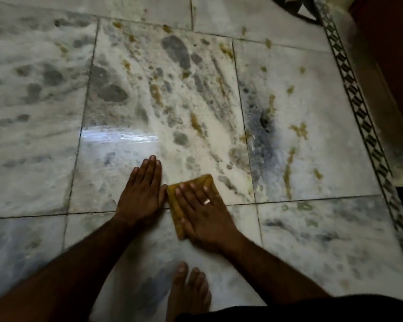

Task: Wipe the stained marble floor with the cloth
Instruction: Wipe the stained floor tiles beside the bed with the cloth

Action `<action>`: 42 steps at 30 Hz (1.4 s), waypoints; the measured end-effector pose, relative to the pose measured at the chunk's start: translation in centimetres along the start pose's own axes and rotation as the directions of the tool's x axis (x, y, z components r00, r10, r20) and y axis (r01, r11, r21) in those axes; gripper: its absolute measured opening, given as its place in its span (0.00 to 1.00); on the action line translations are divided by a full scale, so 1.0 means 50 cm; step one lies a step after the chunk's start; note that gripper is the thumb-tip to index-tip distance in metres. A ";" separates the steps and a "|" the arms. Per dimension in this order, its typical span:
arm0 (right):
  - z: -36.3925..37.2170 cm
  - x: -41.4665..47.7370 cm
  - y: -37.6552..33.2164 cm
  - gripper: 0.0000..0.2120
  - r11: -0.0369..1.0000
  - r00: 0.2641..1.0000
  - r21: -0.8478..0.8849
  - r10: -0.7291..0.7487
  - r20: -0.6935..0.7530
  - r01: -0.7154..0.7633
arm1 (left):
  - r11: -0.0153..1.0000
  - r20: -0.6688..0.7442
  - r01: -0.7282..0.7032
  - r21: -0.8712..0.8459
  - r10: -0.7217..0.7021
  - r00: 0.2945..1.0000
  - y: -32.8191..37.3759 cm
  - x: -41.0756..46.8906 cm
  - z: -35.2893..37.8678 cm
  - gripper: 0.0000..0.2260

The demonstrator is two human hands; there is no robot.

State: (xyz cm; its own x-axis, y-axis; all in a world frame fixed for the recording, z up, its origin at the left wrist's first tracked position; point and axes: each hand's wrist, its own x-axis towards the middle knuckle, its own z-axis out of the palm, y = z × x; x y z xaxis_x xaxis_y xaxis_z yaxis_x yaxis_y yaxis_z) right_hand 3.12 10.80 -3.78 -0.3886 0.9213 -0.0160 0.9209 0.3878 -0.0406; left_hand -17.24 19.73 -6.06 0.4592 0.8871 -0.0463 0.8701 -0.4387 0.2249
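A folded yellow cloth (209,182) lies on the white marble floor (116,147). My right hand (203,212), with a ring on one finger, presses flat on top of the cloth and covers most of it. My left hand (144,191) rests flat on the bare floor just left of the cloth, fingers together. Brownish-yellow stains (299,130) are smeared over the tiles beyond and to the right of the hands, with several more (156,94) farther up the middle tile.
A bare foot (189,291) stands on the tile just below my hands. A black-and-white patterned border strip (358,105) runs along the right, with dark wood (386,43) beyond it. A dark round object (296,8) sits at the top edge.
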 end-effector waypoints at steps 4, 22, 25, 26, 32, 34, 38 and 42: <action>0.000 0.080 0.139 0.31 0.974 0.976 0.061 0.220 -0.007 -0.219 | 1.000 0.023 -0.018 0.010 0.018 1.000 -0.021 0.002 -0.002 0.32; -0.003 -0.002 0.242 0.33 0.854 0.854 0.049 0.520 -0.027 -0.519 | 0.961 0.003 -0.269 0.071 0.269 0.963 0.111 0.085 0.032 0.29; 0.000 -0.080 0.258 0.32 0.701 0.697 0.065 0.713 -0.071 -0.710 | 0.953 -0.005 -0.302 0.033 0.302 0.953 0.127 0.112 0.028 0.29; 0.005 -0.106 0.231 0.32 0.647 0.642 0.059 0.762 -0.088 -0.760 | 0.949 -0.013 -0.315 0.020 0.315 0.949 0.136 0.126 0.029 0.29; 0.002 -0.089 0.109 0.34 0.801 0.800 0.018 0.599 -0.034 -0.599 | 0.884 -0.092 -0.467 -0.026 0.463 0.881 0.216 0.228 0.054 0.27; -0.003 -0.053 0.185 0.33 0.849 0.849 0.005 0.527 -0.041 -0.528 | 0.874 -0.135 -0.486 -0.021 0.479 0.867 0.233 0.252 0.061 0.26; -0.005 -0.070 0.367 0.31 0.728 0.727 0.005 0.686 -0.021 -0.686 | 0.836 -0.146 -0.547 -0.047 0.536 0.832 0.235 0.271 0.068 0.26; -0.001 -0.204 0.377 0.28 0.556 0.552 -0.021 0.819 -0.153 -0.831 | 0.819 -0.103 -0.567 -0.083 0.559 0.823 0.232 0.264 0.064 0.27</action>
State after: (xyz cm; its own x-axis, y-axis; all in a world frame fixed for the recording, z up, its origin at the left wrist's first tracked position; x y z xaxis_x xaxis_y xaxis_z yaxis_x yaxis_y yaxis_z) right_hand 24.43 8.73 -4.33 0.5448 0.8312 0.1108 0.8356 -0.5492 0.0121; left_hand -0.53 25.91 -7.19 0.8460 0.4990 0.1877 0.4374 -0.8509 0.2909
